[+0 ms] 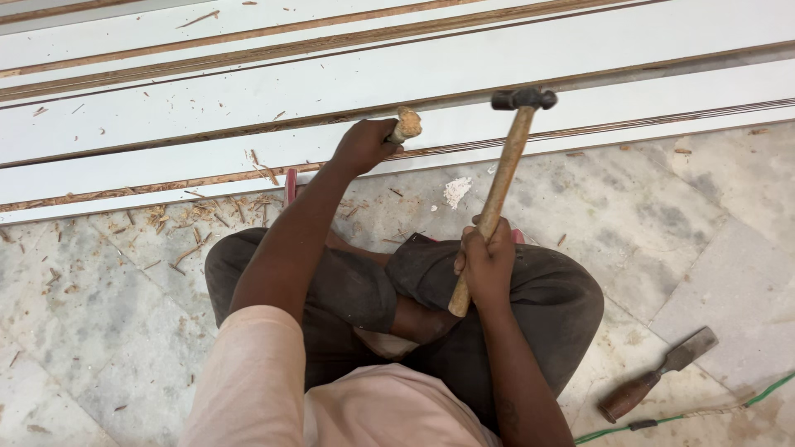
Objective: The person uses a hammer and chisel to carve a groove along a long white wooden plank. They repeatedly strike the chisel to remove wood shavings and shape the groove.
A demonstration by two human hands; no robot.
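Note:
I sit cross-legged on a marble floor facing a stack of long white laminated boards. My left hand is closed around a chisel with a worn wooden handle, held against the edge of the nearest board. My right hand grips a hammer by its wooden shaft. The black metal head is raised just right of the chisel handle, above the board edge.
A second chisel with a dark wooden handle lies on the floor at my right. A green cord runs beside it. Wood chips and splinters are scattered on the floor at the left. A red tool part shows behind my left arm.

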